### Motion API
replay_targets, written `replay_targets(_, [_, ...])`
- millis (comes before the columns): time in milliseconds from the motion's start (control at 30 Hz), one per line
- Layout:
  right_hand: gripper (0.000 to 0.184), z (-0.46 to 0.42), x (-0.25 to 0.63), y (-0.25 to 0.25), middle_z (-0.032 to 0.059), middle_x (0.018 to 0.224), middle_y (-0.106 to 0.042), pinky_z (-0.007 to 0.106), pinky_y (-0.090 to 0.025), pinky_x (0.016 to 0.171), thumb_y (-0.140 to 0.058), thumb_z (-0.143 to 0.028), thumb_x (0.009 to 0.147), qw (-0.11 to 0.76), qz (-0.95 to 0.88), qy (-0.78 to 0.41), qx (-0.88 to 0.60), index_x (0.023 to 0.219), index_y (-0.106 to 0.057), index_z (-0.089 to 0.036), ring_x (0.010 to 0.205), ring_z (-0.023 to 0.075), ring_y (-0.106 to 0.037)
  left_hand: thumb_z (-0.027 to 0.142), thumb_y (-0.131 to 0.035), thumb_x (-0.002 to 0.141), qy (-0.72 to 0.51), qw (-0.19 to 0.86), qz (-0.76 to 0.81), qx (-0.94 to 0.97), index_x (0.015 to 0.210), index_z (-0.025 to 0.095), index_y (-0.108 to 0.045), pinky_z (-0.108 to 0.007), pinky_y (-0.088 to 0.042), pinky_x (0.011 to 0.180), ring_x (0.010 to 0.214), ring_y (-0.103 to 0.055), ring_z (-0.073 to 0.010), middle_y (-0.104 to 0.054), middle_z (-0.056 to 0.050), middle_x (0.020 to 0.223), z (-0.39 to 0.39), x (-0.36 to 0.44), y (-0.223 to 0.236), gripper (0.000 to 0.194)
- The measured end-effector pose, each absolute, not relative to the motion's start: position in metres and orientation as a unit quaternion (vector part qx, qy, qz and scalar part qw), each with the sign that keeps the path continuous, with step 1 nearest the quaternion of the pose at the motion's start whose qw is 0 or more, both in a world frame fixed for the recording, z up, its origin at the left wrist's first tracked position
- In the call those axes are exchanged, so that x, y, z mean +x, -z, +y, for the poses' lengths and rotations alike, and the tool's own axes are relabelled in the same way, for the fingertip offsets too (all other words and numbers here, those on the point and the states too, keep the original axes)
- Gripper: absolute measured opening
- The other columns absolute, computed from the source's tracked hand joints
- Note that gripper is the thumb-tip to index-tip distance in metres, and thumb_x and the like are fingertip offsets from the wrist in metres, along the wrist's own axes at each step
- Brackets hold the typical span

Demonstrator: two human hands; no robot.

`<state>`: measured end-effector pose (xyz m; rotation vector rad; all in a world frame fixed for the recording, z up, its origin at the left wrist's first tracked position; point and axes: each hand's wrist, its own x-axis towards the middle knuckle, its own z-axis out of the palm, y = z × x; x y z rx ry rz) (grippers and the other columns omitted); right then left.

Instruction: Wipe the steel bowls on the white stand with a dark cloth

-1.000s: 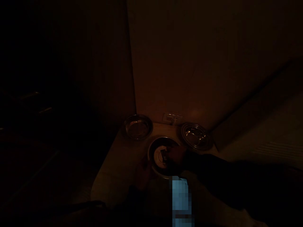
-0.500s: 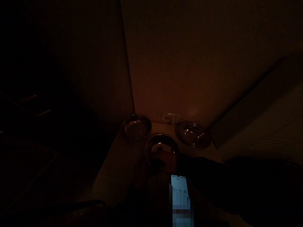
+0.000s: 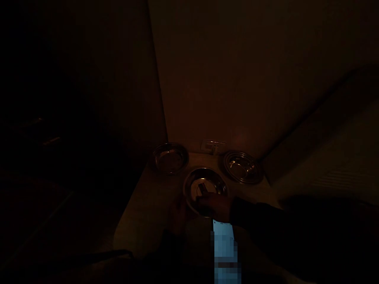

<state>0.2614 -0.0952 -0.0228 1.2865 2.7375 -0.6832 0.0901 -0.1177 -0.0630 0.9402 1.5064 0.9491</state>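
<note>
A round metal dish [image 3: 193, 184] with a raised rim sits at the middle of the small table. My left hand [image 3: 177, 211] is at its near left rim, its fingers appearing closed on the edge, though darkness hides much of them. Over the dish's near right part reaches my right hand [image 3: 218, 204], holding a small dark oblong block [image 3: 202, 188] against the inside bottom. Light is too poor to tell what the block is. A lit phone [image 3: 224, 232] is just below the right hand.
On the pale table [image 3: 139, 209], another metal dish [image 3: 170, 159] stands at the back left. Several stacked metal plates [image 3: 243, 169] are at the back right. A wall socket [image 3: 212, 146] is behind. The room is very dark.
My right hand swept toward me and left across the dish with the block, then came back a little to the right. My left hand stays by the rim.
</note>
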Motion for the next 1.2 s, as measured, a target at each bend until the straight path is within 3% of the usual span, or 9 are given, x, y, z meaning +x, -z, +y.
replay_targets(100, [0.034,-0.078,0.233,0.040,0.0072,0.110,-0.056,0.029,-0.041,0.085,-0.051,-0.013,0.074,-0.016,0.877,0.199,0.437,0.107,-0.054,-0.018,0.102,0.0181,-0.052,0.038,-0.048,0.078,-0.381,0.517,0.635,0.428,0.094,0.013,-0.066,-0.035,-0.048,0.077,0.087,-0.062,-0.0246,-0.068,-0.011,0.092,-0.117,0.087,0.061,0.035])
replay_targets(300, [0.033,-0.053,0.250,0.036,0.0177,0.110,-0.054,0.041,-0.045,0.074,-0.045,-0.014,0.079,0.119,0.834,0.095,0.530,0.110,-0.055,-0.015,0.099,0.0293,-0.053,0.027,-0.044,0.081,-0.384,0.513,0.646,0.415,0.101,0.009,-0.063,-0.031,-0.048,0.077,0.092,-0.061,-0.0231,-0.066,-0.013,0.100,-0.115,0.089,0.050,0.033])
replay_targets(433, [0.039,-0.072,0.260,0.039,0.0158,0.101,-0.061,0.036,-0.047,0.072,-0.056,-0.017,0.071,0.107,0.821,0.221,0.516,0.110,-0.056,-0.014,0.089,0.0268,-0.060,0.031,-0.045,0.080,-0.381,0.529,0.645,0.400,0.100,0.010,-0.063,-0.031,-0.051,0.068,0.086,-0.063,-0.0239,-0.068,-0.012,0.095,-0.114,0.094,0.046,0.034])
replay_targets(567, [0.036,-0.078,0.247,0.038,0.0066,0.104,-0.063,0.031,-0.044,0.083,-0.055,-0.014,0.069,-0.010,0.811,0.315,0.494,0.105,-0.059,-0.017,0.097,0.0208,-0.058,0.029,-0.044,0.082,-0.382,0.540,0.629,0.408,0.101,0.010,-0.063,-0.030,-0.051,0.067,0.086,-0.063,-0.0235,-0.067,-0.012,0.096,-0.111,0.096,0.048,0.033])
replay_targets(700, [0.036,-0.068,0.253,0.018,0.0069,0.103,-0.063,0.034,-0.042,0.088,-0.055,-0.014,0.067,-0.209,0.735,0.398,0.508,0.103,-0.058,-0.014,0.098,0.0199,-0.057,0.031,-0.043,0.083,-0.385,0.571,0.620,0.376,0.104,0.010,-0.060,-0.029,-0.051,0.059,0.082,-0.064,-0.0236,-0.067,-0.013,0.094,-0.104,0.100,0.048,0.034])
replay_targets(800, [0.037,-0.066,0.266,0.003,0.0051,0.100,-0.063,0.034,-0.043,0.087,-0.052,-0.013,0.066,-0.293,0.688,0.433,0.504,0.103,-0.056,-0.014,0.095,0.0192,-0.057,0.033,-0.044,0.082,-0.389,0.584,0.610,0.368,0.100,0.012,-0.061,-0.027,-0.051,0.056,0.078,-0.064,-0.0217,-0.067,-0.011,0.092,-0.102,0.099,0.047,0.033])
replay_targets(933, [0.040,-0.078,0.267,-0.005,0.0054,0.105,-0.061,0.036,-0.041,0.090,-0.051,-0.017,0.067,-0.358,0.638,0.459,0.504,0.106,-0.053,-0.016,0.099,0.0200,-0.055,0.037,-0.050,0.080,-0.417,0.569,0.617,0.348,0.116,0.011,-0.051,-0.028,-0.052,0.057,0.073,-0.064,-0.0194,-0.066,-0.013,0.091,-0.112,0.086,0.041,0.045])
replay_targets(1033, [0.041,-0.092,0.253,-0.005,0.0070,0.111,-0.059,0.037,-0.041,0.091,-0.051,-0.024,0.072,-0.384,0.611,0.496,0.483,0.112,-0.051,-0.017,0.103,0.0212,-0.054,0.039,-0.054,0.076,-0.481,0.570,0.576,0.334,0.125,0.011,-0.041,-0.030,-0.053,0.070,0.088,-0.063,-0.0199,-0.061,-0.016,0.105,-0.127,0.073,0.031,0.058])
replay_targets(1200, [0.059,-0.114,0.224,-0.003,0.0066,0.128,-0.047,0.039,-0.033,0.099,-0.054,-0.027,0.074,-0.392,0.640,0.470,0.464,0.130,-0.036,-0.022,0.117,0.0218,-0.043,0.038,-0.064,0.068,-0.464,0.639,0.489,0.370,0.124,0.016,-0.044,-0.035,-0.049,0.082,0.104,-0.057,-0.0257,-0.056,-0.015,0.119,-0.142,0.053,0.020,0.064])
